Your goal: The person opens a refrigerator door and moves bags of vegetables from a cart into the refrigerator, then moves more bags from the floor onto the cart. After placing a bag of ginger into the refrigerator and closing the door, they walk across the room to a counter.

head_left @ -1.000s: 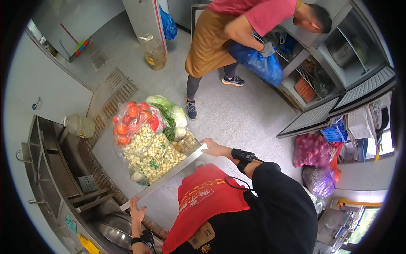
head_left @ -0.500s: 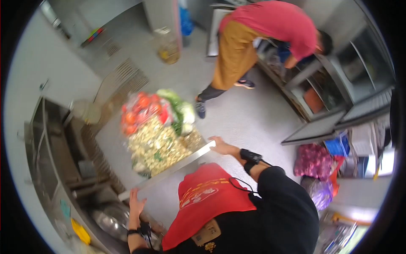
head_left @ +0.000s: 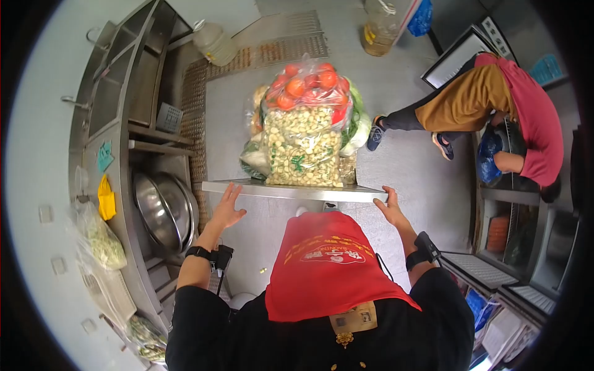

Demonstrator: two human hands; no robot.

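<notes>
A long metal edge (head_left: 291, 190) crosses in front of me, with bagged vegetables directly behind it. My left hand (head_left: 227, 209) touches its left part, fingers stretched out and thumb apart. At the right corner, my right hand (head_left: 391, 207) has its fingers bent over the end of the edge, with the thumb beside it. Nearest the edge stands a clear bag of pale, peeled clove-like pieces (head_left: 303, 148) with a green print. A clear bag of tomatoes (head_left: 309, 86) is beyond it. Leafy green cabbage (head_left: 356, 123) shows on the right side.
On the left is a steel sink counter (head_left: 117, 136) with large metal bowls (head_left: 162, 210) underneath. A plastic jug (head_left: 215, 43) stands by the floor grate (head_left: 266, 52). At right, a co-worker (head_left: 526, 105) bends into an opened cabinet (head_left: 520, 210), one foot near the vegetables.
My view has turned, so the metal edge now runs nearly level and the vegetables sit straight ahead. Both hands remain at the edge. The co-worker appears farther right, with a blue bag visible near the hand.
</notes>
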